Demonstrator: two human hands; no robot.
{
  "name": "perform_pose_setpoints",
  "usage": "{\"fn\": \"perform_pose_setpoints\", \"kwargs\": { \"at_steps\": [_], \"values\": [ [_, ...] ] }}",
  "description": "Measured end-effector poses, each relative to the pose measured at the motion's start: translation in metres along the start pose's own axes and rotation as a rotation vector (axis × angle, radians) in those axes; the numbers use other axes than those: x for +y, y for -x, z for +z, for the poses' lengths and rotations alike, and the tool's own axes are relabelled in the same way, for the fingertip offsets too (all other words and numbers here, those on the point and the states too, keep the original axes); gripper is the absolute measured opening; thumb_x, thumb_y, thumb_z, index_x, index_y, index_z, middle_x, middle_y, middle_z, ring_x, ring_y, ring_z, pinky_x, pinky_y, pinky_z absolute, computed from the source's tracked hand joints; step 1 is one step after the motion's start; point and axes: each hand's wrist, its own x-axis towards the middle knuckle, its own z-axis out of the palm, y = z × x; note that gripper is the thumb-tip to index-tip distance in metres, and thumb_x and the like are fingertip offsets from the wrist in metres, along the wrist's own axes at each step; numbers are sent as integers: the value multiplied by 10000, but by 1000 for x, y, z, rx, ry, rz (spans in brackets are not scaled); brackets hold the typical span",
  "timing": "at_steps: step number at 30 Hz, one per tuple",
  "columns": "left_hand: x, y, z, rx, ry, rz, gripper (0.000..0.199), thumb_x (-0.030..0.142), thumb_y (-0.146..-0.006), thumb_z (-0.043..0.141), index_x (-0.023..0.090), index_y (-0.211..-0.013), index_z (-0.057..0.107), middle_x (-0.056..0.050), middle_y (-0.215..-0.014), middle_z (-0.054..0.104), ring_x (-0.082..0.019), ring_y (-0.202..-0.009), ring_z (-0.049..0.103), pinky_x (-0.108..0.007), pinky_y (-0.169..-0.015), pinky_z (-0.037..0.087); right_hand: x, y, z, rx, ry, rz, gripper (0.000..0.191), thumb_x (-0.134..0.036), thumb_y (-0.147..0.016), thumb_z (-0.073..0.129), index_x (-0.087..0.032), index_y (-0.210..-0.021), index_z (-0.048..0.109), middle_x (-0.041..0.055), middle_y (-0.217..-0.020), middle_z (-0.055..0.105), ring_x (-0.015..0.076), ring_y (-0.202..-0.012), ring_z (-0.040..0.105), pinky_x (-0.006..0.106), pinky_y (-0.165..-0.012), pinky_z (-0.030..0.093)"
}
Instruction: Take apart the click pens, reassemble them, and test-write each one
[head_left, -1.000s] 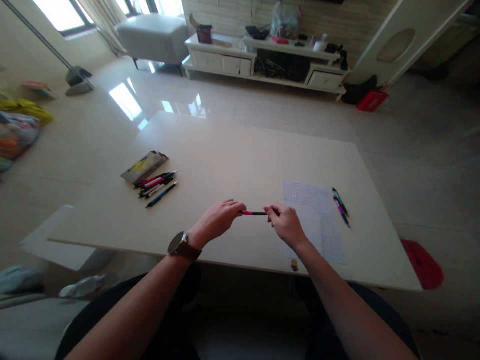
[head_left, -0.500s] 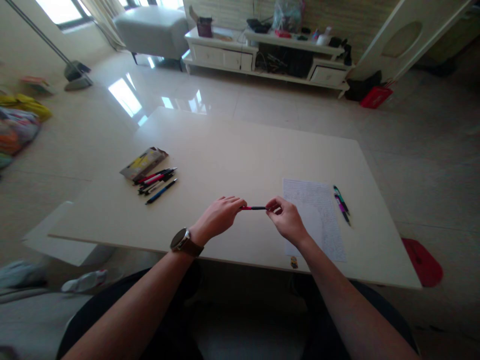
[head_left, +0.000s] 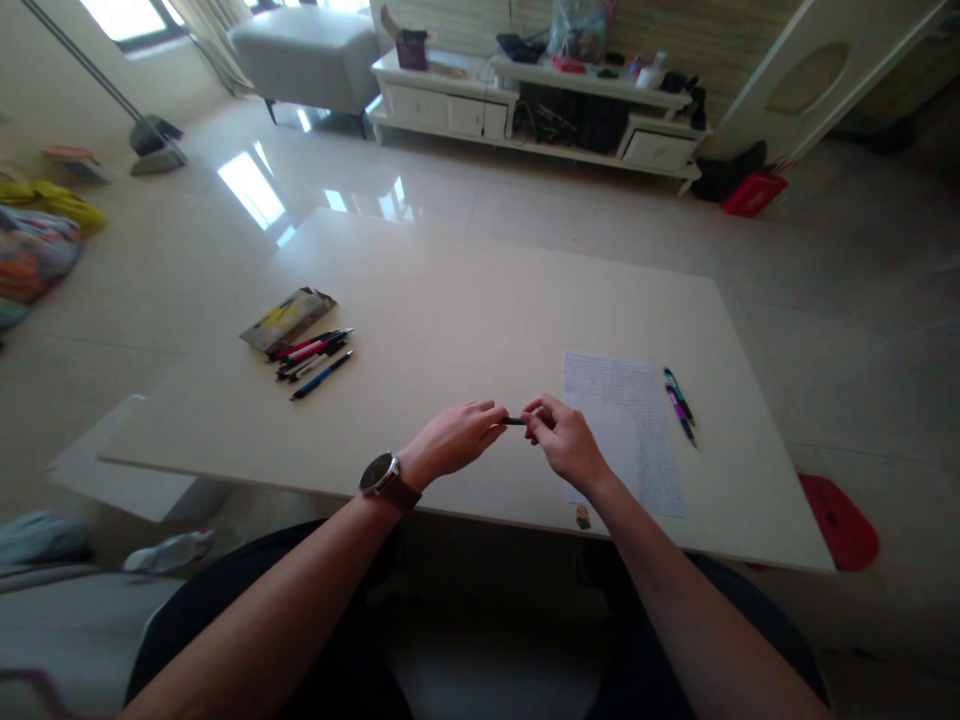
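Between my two hands, above the near part of the table, is a pen (head_left: 514, 421); only a short dark stretch of it shows. My left hand (head_left: 466, 436), with a watch on its wrist, is closed around one end. The fingers of my right hand (head_left: 561, 436) pinch the other end. A written sheet of paper (head_left: 649, 440) lies partly under my right hand and forearm. To the right of the sheet rest a green-and-black pen (head_left: 674, 385) and a purple-and-black pen (head_left: 680, 413).
On the table's left side, several pens (head_left: 311, 350) lie beside a grey-and-yellow box (head_left: 289, 320). A small cartoon sticker (head_left: 583, 517) is at the front edge of the white table (head_left: 450, 310). Beyond stand a low cabinet (head_left: 450, 108) and a grey ottoman (head_left: 304, 60).
My left hand has slid right along the pen, closer to my right hand. The red part of the pen is now covered, and less of the pen shows.
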Motion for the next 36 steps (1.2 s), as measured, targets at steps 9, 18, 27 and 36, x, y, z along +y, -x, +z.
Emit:
{"fn": "perform_pose_setpoints", "kwargs": {
  "at_steps": [9,18,27,36],
  "values": [
    [-3,-5,-2,-35,3,-67,231,366,-1041,357,218,-1039,534,-42,-901,675,-189,-814,634,-291,-669,418,3,-7,-3,23,-31,71,181,-328,-907,573,-197,-813,655,22,-702,683,159,-647,634,285,-626,476],
    [-4,0,-4,-38,-30,-77,216,352,-1040,367,213,-1029,533,-48,-916,682,-194,-833,641,-295,-682,423,8,-8,2,-26,-25,99,216,-347,-921,536,-207,-787,631,6,-646,645,155,-599,583,288,-583,424],
    [-3,-2,-2,-47,-48,-66,204,336,-1039,378,207,-1009,533,-44,-915,682,-196,-844,647,-295,-688,428,10,-8,3,-12,-118,135,252,-402,-913,540,-204,-770,602,8,-639,633,148,-555,578,287,-559,446],
    [-3,-2,-2,-50,-40,-68,210,329,-1041,373,204,-1015,540,-48,-931,685,-195,-860,647,-298,-706,438,11,-10,1,4,-142,134,233,-405,-894,565,-204,-786,611,13,-659,636,152,-579,588,291,-567,467]
  ]
}}
